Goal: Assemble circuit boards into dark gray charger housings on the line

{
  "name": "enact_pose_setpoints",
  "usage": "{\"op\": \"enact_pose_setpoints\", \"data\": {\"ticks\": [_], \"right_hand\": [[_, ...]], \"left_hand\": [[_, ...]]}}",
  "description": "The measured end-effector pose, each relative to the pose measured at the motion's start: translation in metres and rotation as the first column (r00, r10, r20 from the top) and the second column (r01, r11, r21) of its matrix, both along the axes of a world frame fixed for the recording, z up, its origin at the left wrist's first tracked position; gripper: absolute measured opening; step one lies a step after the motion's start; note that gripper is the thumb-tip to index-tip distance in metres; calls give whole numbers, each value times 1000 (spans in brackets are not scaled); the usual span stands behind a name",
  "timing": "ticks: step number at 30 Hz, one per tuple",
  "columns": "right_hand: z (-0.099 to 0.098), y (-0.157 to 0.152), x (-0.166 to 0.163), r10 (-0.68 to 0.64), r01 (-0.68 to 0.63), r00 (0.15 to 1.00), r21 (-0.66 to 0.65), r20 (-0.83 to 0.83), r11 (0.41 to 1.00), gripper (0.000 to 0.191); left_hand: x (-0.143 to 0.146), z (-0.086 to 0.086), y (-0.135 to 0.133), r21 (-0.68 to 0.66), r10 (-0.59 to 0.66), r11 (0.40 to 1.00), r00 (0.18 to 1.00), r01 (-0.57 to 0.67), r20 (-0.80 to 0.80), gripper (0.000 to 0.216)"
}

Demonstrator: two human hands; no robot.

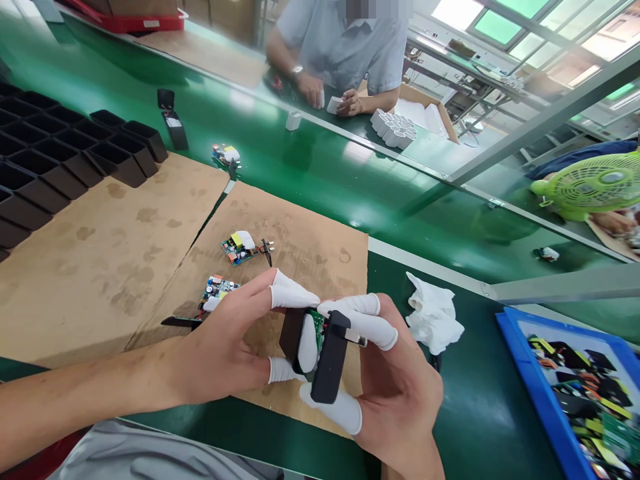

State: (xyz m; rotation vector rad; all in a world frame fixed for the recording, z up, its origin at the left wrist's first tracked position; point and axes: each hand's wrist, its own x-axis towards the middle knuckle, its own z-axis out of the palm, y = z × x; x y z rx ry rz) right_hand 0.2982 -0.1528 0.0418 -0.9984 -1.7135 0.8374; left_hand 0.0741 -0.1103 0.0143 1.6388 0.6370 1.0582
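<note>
White finger cots cover several fingertips of both hands. My left hand [225, 337] grips a black plastic adapter case [290, 337] between thumb and fingers. Out of the case's open end shows a green circuit board [319, 327] with a white lump of filler [307, 343] on it. My right hand [400, 377] is closed on the black end cap [331, 360], whose metal plug pins point right. Cap and case are a small gap apart. Beyond my left hand, two circuit boards, a far one [235, 248] and a near one [216, 290], lie on the cardboard [320, 230].
Rows of black cases [75, 143] stand at the left. A blue bin [525, 380] of circuit boards sits at the right, near a crumpled white cloth [434, 313]. Across a clear partition, a person [340, 60] handles small white pieces. A green fan [595, 183] is at far right.
</note>
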Motion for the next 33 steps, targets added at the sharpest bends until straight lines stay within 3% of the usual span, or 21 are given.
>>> {"op": "enact_pose_setpoints", "data": {"ticks": [8,13,17,22,25,29,33], "right_hand": [[3,7,-5,-11,17,996,-66,93,998,72],[3,9,-10,-75,78,991,-25,107,997,67],[2,11,-16,-218,220,975,-45,50,974,46],[4,11,-20,-320,297,943,-197,-93,934,17],[2,9,-19,-289,267,953,-203,-86,942,18],[0,7,-20,-193,174,978,-207,-76,963,38],[-1,7,-22,-200,178,977,-238,-71,955,39]], "left_hand": [[7,-4,-1,-179,-12,983,991,36,134,54],[11,-5,-2,-301,-62,946,978,122,201,51],[12,-7,-5,-255,-58,962,988,93,142,51],[13,-9,-8,-224,-46,972,993,70,111,45],[13,-8,-8,-197,2,980,995,18,101,45],[14,-8,-6,-147,32,989,997,-21,74,46],[13,-9,-5,-112,33,993,999,-29,34,43]]}}
